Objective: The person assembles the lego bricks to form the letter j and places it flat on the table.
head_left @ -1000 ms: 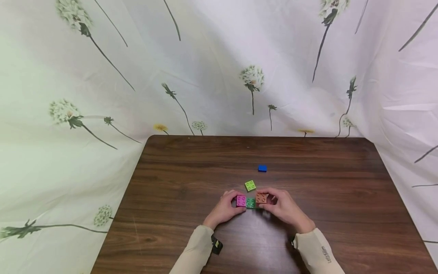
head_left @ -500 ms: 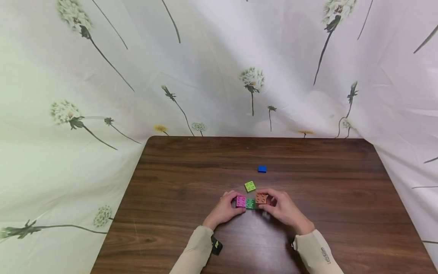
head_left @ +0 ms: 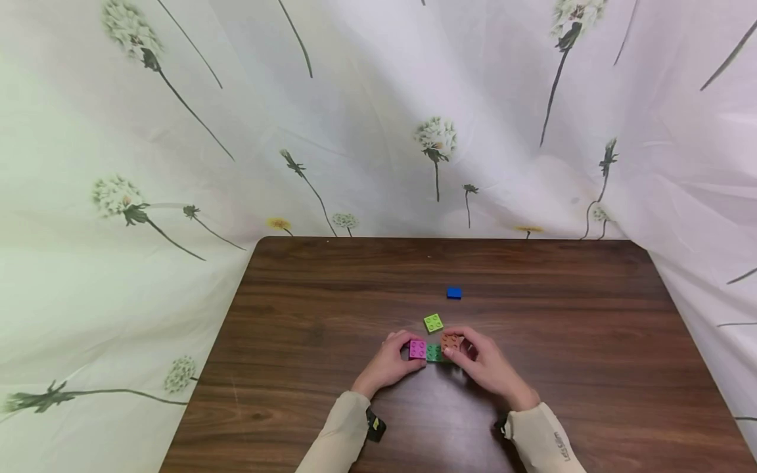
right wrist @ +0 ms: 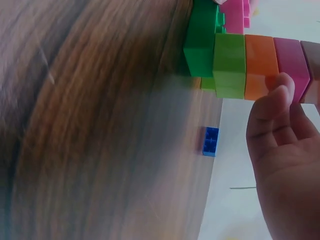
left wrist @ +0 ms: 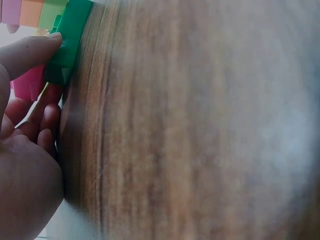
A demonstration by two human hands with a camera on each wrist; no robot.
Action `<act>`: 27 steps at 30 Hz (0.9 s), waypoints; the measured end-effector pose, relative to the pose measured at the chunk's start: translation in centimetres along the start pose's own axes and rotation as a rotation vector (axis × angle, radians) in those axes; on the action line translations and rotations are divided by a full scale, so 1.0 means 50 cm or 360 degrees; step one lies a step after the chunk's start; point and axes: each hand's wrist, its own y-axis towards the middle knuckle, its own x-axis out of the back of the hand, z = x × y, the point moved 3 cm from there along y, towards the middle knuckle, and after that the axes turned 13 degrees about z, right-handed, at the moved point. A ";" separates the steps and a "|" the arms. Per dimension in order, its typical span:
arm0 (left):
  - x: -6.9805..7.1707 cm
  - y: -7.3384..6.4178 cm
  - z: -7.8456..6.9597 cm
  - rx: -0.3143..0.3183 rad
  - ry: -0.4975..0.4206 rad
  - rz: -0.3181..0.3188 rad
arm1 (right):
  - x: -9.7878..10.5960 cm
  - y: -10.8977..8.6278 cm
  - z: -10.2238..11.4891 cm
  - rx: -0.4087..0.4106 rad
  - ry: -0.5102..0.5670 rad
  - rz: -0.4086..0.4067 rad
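My left hand (head_left: 388, 363) holds the left end of a long green brick (head_left: 434, 353), which has a pink brick (head_left: 417, 349) on its studs. Its thumb lies along the side of the green brick in the left wrist view. At the green brick's right end rises a stack with a brown brick (head_left: 450, 342) on top. Beneath the brown one are a magenta brick (right wrist: 291, 70), an orange brick (right wrist: 261, 62) and a light green brick (right wrist: 229, 65), lowest in the stack. My right hand (head_left: 487, 366) grips this stack near its top, thumb at the brown brick's near edge.
A loose lime brick (head_left: 434, 323) lies just behind the green brick on the dark wood table (head_left: 307, 289). Farther back is a small blue brick (head_left: 454, 293). A white curtain (head_left: 367, 118) with dandelion prints hangs behind the table.
My right thumb has moved up onto the near edge of the brown brick, which looks slightly turned. My left hand stays on the pink and green bricks. The loose bricks have not moved.
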 end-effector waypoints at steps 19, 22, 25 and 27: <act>-0.002 -0.003 0.007 -0.0016 -0.0011 -0.0004 | -0.008 -0.001 0.000 -0.0072 0.0063 -0.0021; -0.002 -0.003 0.006 -0.0017 -0.0010 -0.0004 | -0.007 -0.001 0.001 -0.0085 0.0065 -0.0017; -0.002 -0.002 0.006 -0.0013 0.0003 -0.0006 | -0.007 -0.002 0.000 -0.0096 0.0068 -0.0009; -0.002 -0.002 0.006 -0.0011 0.0009 -0.0006 | -0.006 -0.002 0.000 -0.0090 0.0066 -0.0003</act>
